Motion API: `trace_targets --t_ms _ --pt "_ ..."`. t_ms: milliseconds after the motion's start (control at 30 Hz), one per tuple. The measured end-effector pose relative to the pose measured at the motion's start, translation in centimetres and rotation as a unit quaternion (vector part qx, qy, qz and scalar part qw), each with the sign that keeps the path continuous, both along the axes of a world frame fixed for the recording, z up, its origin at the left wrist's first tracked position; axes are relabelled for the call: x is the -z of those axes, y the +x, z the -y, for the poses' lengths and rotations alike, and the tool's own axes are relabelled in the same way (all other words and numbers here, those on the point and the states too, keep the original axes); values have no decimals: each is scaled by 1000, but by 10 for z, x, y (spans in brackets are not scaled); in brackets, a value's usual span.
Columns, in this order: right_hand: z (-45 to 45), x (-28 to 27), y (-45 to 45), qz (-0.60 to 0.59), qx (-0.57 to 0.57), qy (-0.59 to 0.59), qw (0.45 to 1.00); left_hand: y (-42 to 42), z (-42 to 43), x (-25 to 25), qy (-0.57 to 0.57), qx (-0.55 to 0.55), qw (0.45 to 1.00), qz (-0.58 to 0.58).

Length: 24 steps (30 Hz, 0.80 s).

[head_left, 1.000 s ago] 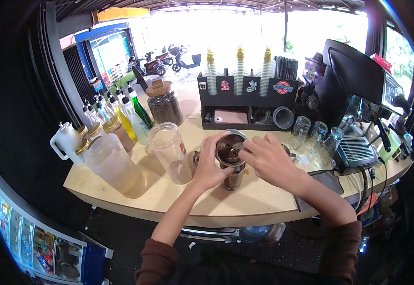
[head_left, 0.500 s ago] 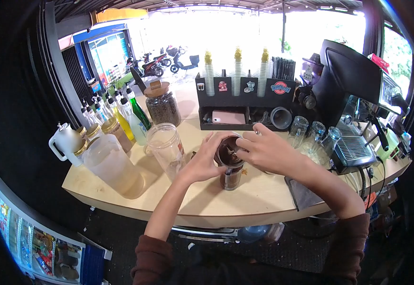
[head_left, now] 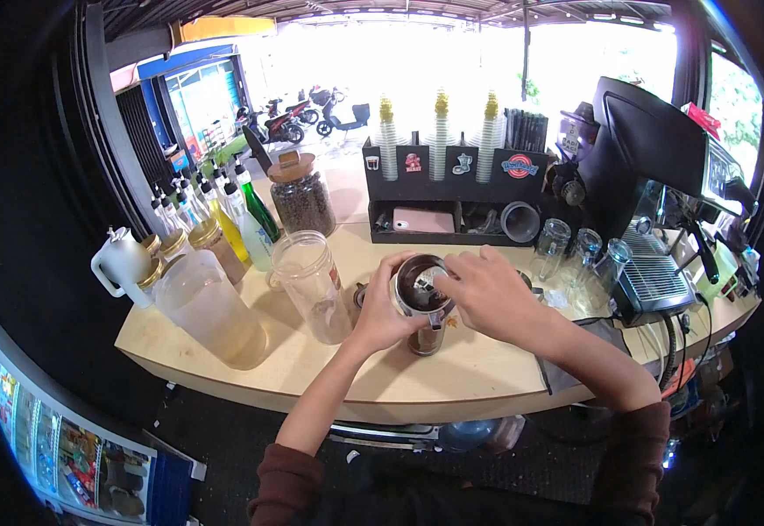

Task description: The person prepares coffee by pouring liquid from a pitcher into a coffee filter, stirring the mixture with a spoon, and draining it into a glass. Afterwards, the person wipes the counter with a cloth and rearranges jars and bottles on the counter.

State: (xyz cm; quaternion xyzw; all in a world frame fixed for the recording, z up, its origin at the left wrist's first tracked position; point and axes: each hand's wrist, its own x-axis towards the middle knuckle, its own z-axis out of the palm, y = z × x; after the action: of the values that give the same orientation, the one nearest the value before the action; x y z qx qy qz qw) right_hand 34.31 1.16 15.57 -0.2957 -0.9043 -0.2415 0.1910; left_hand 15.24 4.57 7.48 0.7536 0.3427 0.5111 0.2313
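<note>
My left hand (head_left: pixel 378 317) is wrapped around the side of a metal pitcher (head_left: pixel 410 309), whose open mouth faces up toward me. Dark brown residue coats its inner wall. The fingers of my right hand (head_left: pixel 498 300) are closed at the pitcher's right rim, pinching a spoon (head_left: pixel 426 278) whose bowl is down inside the pitcher. Below the pitcher, a clear glass (head_left: pixel 425 341) with brown contents stands on the wooden counter; the pitcher covers its upper part. I cannot tell whether pitcher and glass touch.
To the left stand a clear plastic jar (head_left: pixel 310 280), a frosted pitcher (head_left: pixel 209 307), syrup bottles (head_left: pixel 251 210) and a coffee bean jar (head_left: pixel 302 197). Behind my hands is a black cup organizer (head_left: pixel 452 180). Glass mugs (head_left: pixel 585 250) and an espresso machine (head_left: pixel 658 267) are on the right.
The metal pitcher has tipped, and more of its interior and rim shows. My right hand has come lower and turned, with the spoon still in the pitcher. The glass stays in place.
</note>
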Motion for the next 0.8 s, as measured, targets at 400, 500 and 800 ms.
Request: trace_targets --t_ms 400,500,800 --pt "-9 0 8 -157 47 -107 981 1 0 7 -66 -8 998 -15" --pt "-19 3 11 -232 9 -172 957 -5 0 7 -85 9 996 -21" --pt "-10 -17 5 -336 13 -305 891 -13 22 -44 71 -63 991 -92"
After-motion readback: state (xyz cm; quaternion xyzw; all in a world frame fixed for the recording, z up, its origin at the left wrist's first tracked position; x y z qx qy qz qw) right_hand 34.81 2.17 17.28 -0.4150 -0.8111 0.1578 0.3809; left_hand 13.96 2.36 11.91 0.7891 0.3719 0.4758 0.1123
